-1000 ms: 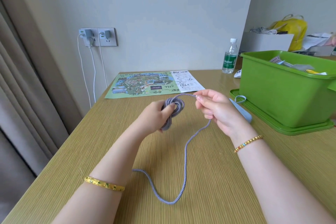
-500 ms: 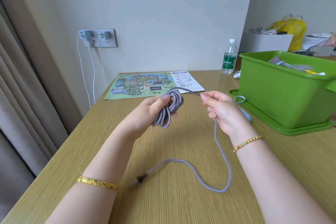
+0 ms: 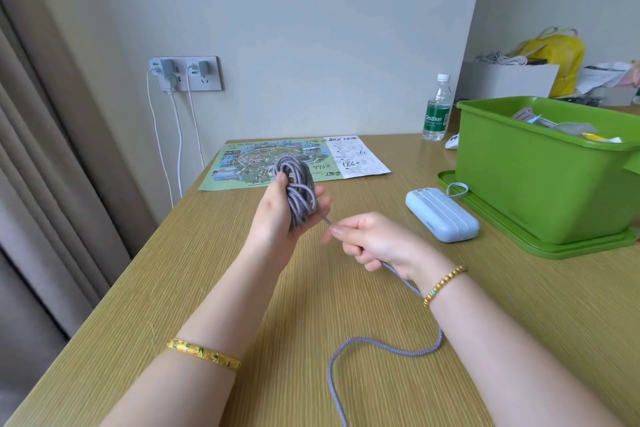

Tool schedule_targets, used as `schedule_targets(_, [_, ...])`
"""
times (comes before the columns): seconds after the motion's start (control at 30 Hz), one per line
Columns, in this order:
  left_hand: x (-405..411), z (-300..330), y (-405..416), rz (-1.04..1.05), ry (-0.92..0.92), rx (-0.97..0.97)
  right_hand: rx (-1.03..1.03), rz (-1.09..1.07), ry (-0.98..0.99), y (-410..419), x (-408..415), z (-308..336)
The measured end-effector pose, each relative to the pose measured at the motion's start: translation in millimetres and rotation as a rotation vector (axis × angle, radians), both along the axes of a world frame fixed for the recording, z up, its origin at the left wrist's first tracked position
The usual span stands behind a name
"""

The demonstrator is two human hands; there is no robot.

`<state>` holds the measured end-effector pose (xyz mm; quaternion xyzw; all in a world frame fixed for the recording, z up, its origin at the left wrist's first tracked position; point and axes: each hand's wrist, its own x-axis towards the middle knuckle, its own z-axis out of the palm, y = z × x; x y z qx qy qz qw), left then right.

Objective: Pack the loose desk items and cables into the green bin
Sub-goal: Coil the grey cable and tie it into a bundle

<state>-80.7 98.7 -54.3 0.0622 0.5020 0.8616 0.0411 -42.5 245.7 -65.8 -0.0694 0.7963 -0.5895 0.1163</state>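
A grey braided cable [image 3: 298, 193] is wound into a coil, and my left hand [image 3: 277, 215] grips that coil above the middle of the wooden desk. My right hand [image 3: 372, 241] is curled round the free length just below and right of the coil. From there the cable runs under my right wrist, loops across the desk and leaves the bottom edge. The green bin [image 3: 540, 180] stands at the right on its green lid, with papers inside. A light blue power bank [image 3: 441, 215] lies on the desk in front of the bin.
A park map leaflet [image 3: 242, 163] lies flat at the back of the desk [image 3: 194, 288]. A water bottle [image 3: 437, 109] and a small white object [image 3: 453, 141] stand behind the bin. Two chargers hang white cables from the wall socket [image 3: 185, 73]. A curtain borders the left.
My left hand has turned the coil upright and lifted it. My right hand slid down the cable to below the coil, and the loose loop on the desk shifted toward me and right.
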Motion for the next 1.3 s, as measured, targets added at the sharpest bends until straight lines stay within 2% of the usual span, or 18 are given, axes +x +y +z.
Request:
schedule_targets(0.17, [-8.9,-5.3,-0.9,0.236,0.030,-0.249,0.121,0.065,-0.034,-0.7,2.1,-0.7])
schedule_targets(0.33, [-16.5,-7.5,-11.7,0.388,0.155,-0.524,0.081,-0.061,0.031,6.6,2.6,8.4])
schedule_targets(0.5, [-17.1,-10.0,-13.1,0.402,0.279,-0.797,-0.052,-0.141,0.094,14.5,3.5,15.7])
schedule_targets(0.63, [-15.5,-9.7,-11.4,0.262,0.347,-0.994,-0.160,-0.177,0.186,19.9,4.5,19.9])
schedule_targets(0.8, [-0.4,-7.1,-8.4,-0.242,0.405,-0.894,-0.181,-0.242,0.277,20.9,4.2,21.9])
schedule_targets(0.87, [3.3,-6.9,-5.9,-0.342,0.446,-0.896,-0.166,-0.270,0.297,21.1,4.0,22.0])
schedule_targets(1.03, [10.0,-6.2,-5.3,-0.395,0.506,-1.043,-0.126,-0.275,0.319,18.4,2.9,19.9])
schedule_targets(1.2, [8.6,-3.2,-4.3,-0.302,0.510,-1.067,-0.233,-0.316,0.295,19.5,1.5,22.6])
schedule_targets(1.3, [5.5,-0.1,-10.9,-0.234,0.445,-1.005,-0.273,-0.282,0.268,26.5,2.4,26.4])
